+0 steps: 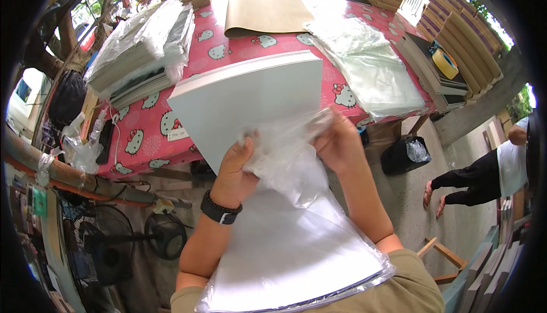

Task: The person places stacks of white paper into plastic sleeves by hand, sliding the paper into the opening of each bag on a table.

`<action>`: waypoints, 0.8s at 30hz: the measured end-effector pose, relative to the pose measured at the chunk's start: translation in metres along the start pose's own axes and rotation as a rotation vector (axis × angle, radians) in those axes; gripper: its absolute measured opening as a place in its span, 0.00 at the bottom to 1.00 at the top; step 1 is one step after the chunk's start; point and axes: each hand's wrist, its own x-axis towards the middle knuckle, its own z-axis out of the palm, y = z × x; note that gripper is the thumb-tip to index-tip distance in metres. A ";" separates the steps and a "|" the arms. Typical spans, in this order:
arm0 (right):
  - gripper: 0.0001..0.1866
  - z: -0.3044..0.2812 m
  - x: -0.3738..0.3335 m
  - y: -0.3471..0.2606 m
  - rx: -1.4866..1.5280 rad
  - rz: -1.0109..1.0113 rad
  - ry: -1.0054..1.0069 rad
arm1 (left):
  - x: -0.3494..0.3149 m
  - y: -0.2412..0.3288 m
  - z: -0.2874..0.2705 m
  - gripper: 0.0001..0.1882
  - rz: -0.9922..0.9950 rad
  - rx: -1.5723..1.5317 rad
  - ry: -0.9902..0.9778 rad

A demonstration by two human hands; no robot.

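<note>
A clear plastic bag (288,159) is bunched between my two hands in front of me. My left hand (236,168) is closed on its left side, a black band round the wrist. Slightly blurred, my right hand (341,142) pinches the bag's other side. Below my hands, a large white sheet or stack in clear plastic (296,250) rests against my body. Just beyond my hands, a stack of large white sheets (250,96) overhangs the near table edge.
On the patterned pink table (219,51) lie plastic-wrapped stacks (142,51) at left, flat clear bags (370,68) at right and brown paper (268,11) at the back. A tape roll (444,63) sits far right. Fans (162,234), a black bin (405,156) and a person (484,168) are around.
</note>
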 end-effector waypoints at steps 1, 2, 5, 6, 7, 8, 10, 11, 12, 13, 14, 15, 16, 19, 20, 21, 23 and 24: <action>0.11 0.002 -0.003 -0.012 0.448 0.139 0.044 | -0.003 0.005 -0.005 0.10 -0.025 0.021 -0.033; 0.12 0.002 -0.006 -0.022 0.450 0.128 -0.058 | -0.006 0.009 -0.016 0.11 -0.044 0.176 -0.022; 0.14 -0.011 -0.019 -0.051 0.358 -0.013 -0.261 | -0.013 0.010 -0.064 0.12 -0.036 0.543 0.092; 0.14 -0.021 -0.023 -0.065 0.260 -0.126 -0.258 | -0.018 0.010 -0.076 0.13 0.013 0.592 0.185; 0.13 -0.026 -0.027 -0.080 0.228 -0.228 -0.130 | -0.026 0.012 -0.090 0.13 0.189 0.669 0.301; 0.13 -0.027 -0.029 -0.101 0.220 -0.333 0.030 | -0.039 0.020 -0.102 0.13 0.376 0.739 0.424; 0.13 -0.036 -0.036 -0.144 0.187 -0.542 0.415 | -0.085 0.067 -0.141 0.14 0.323 1.138 0.697; 0.13 -0.054 -0.046 -0.169 0.051 -0.603 0.253 | -0.112 0.095 -0.177 0.15 0.332 1.361 0.938; 0.13 -0.067 -0.053 -0.184 -0.089 -0.662 0.097 | -0.145 0.119 -0.214 0.16 0.703 1.793 1.099; 0.12 -0.052 -0.058 -0.186 -0.196 -0.649 0.116 | -0.151 0.137 -0.185 0.17 1.006 0.750 1.163; 0.11 -0.035 -0.050 -0.168 -0.366 -0.741 0.394 | -0.164 0.158 -0.151 0.19 1.145 0.301 0.870; 0.11 -0.017 -0.037 -0.145 -0.531 -0.800 0.674 | -0.171 0.169 -0.114 0.21 1.098 0.261 0.391; 0.09 -0.015 -0.022 -0.129 -0.448 -0.514 0.130 | -0.166 0.166 -0.070 0.19 0.941 0.176 -0.148; 0.10 0.037 -0.012 -0.040 -0.840 -0.056 -0.593 | -0.103 0.113 -0.007 0.26 0.352 0.161 -0.028; 0.09 0.062 -0.013 -0.019 -0.987 -0.070 -0.710 | -0.082 0.092 0.015 0.29 0.280 0.502 0.001; 0.05 0.082 -0.016 -0.013 -1.139 -0.100 -0.727 | -0.061 0.070 0.035 0.32 0.467 1.466 -0.178; 0.04 0.103 -0.019 -0.018 -1.278 -0.096 -0.725 | -0.049 0.041 0.040 0.21 0.341 1.395 -0.337; 0.05 0.106 -0.018 -0.025 -1.274 -0.045 -0.700 | -0.055 0.034 0.029 0.18 0.134 1.387 -0.397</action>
